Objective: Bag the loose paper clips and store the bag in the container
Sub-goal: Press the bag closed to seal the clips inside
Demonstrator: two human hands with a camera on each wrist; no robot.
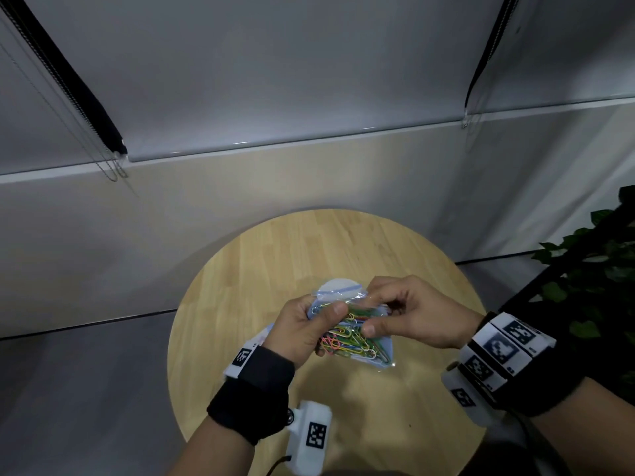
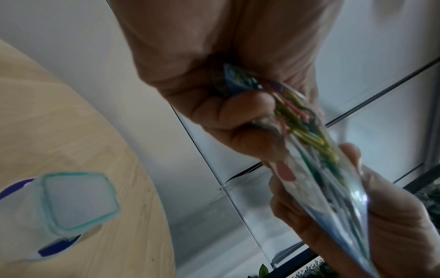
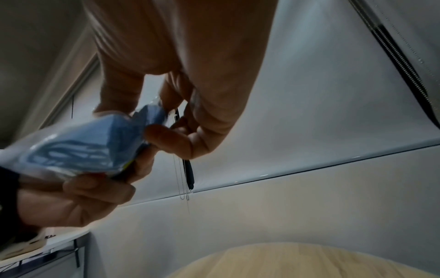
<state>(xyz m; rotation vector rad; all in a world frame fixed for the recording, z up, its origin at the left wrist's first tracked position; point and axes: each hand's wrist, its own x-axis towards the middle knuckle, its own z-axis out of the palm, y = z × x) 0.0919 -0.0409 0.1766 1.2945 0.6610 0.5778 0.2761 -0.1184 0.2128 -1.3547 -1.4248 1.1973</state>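
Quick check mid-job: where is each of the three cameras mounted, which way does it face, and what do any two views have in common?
Head: on the head, facing down at the round table; shows both forearms, left hand, right hand.
Left wrist: under the left hand, looking along it at the bag of paper clips; container on the table.
Right wrist: under the right hand, facing the bag and wall.
Shared: all show the bag and both hands.

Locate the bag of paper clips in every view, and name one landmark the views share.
Head: bag of paper clips at lower centre, held between both hands.
Left wrist: right of centre, running down to the lower right.
Right wrist: left side, blurred.
Shared landmark: the round wooden table.
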